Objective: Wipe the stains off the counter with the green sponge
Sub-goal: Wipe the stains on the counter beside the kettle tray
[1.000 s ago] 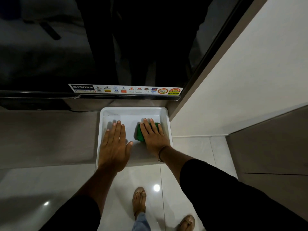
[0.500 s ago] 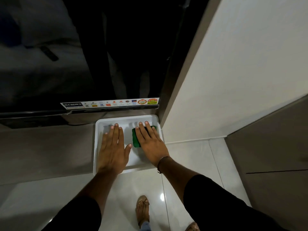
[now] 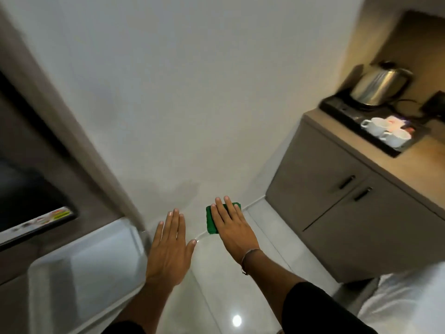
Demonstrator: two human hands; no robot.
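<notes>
1. Currently, your right hand (image 3: 232,231) carries the sponge (image 3: 213,219) under flat, slightly spread fingers (image 3: 222,212), in the air above the floor (image 3: 216,280).
2. Your left hand (image 3: 172,249) is empty, fingers straight and together, thumb out.
3. The counter (image 3: 423,162) lies at 2 o'clock, well apart from the sponge.
4. Risk: a flat palm hold is weak; the sponge may slip on the way.
5. Risk: wiping near the tray (image 3: 395,150) could knock the cups (image 3: 385,131) or kettle (image 3: 380,86).
6. The label strip (image 3: 45,219) at 9 o'clock is too blurred to read.
</notes>
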